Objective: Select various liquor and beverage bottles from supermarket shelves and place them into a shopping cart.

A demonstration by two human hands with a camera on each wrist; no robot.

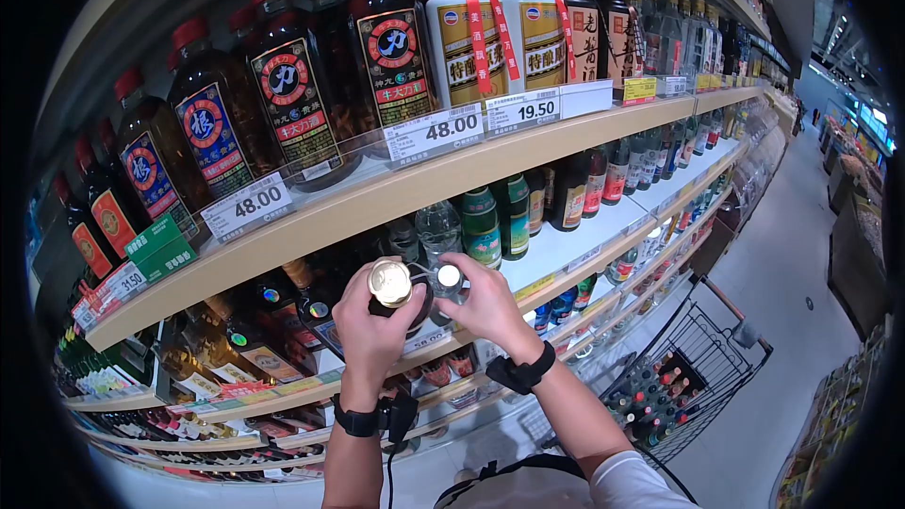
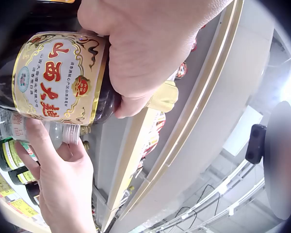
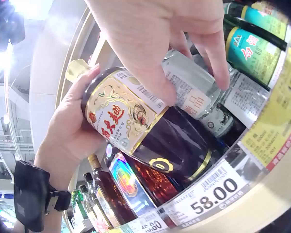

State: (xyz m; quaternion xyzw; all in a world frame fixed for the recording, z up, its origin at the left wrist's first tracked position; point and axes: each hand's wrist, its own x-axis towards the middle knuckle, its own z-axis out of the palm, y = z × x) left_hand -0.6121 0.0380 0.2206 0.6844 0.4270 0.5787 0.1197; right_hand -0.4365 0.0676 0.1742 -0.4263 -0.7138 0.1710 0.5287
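Note:
My left hand point(image 1: 370, 335) holds a dark liquor bottle by its neck and shoulder, below its gold cap point(image 1: 390, 281). In the right wrist view the dark bottle point(image 3: 177, 141) leans at the shelf edge, its cream and gold label facing out. Right beside it, my right hand point(image 1: 488, 306) grips a small clear bottle point(image 3: 196, 92) between thumb and fingers. Its white cap point(image 1: 449, 276) shows near the gold one. In the left wrist view, the right hand's fingers wrap the clear bottle close against the cream label point(image 2: 58, 80).
A price tag reading 58.00 point(image 3: 213, 194) is on the shelf edge below the bottles. Green bottles point(image 1: 482, 226) stand to the right on the same shelf. Overhead, a shelf edge point(image 1: 339, 184) carries large dark and white bottles. A cart point(image 1: 698, 349) with a bottle crate stands at right.

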